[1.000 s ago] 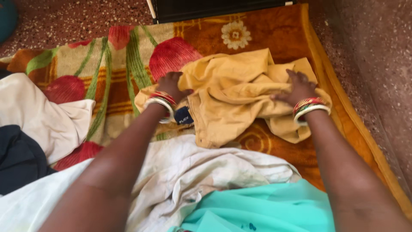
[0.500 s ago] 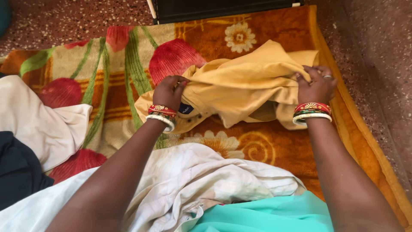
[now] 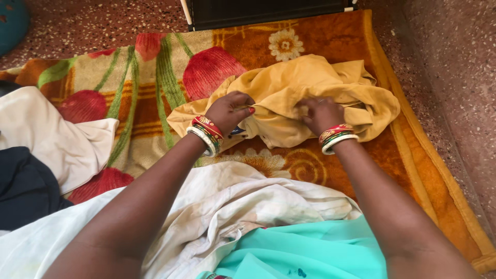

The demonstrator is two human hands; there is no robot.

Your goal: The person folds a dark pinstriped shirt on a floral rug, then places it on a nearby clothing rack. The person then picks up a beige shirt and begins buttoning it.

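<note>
A crumpled mustard-yellow garment (image 3: pixel 310 88) lies on an orange floral blanket (image 3: pixel 330 36) spread on the floor. My left hand (image 3: pixel 231 110) grips a fold of the garment at its left side, fingers closed around the cloth. My right hand (image 3: pixel 320 113) pinches the fabric near its middle, close to the left hand. Both wrists wear red, green and white bangles. A small dark label (image 3: pixel 238 132) shows under the garment by my left wrist.
A white cloth (image 3: pixel 248 206) and a turquoise cloth (image 3: pixel 310 253) lie over my lap. A cream garment (image 3: pixel 46 134) and a dark one (image 3: pixel 20 186) sit at the left. A black object (image 3: pixel 258 10) stands at the blanket's far edge. Speckled stone floor (image 3: pixel 444 62) lies to the right.
My right hand moved left from the garment's right edge to its middle, bunching the cloth. My left hand shifted slightly right, still holding the fabric.
</note>
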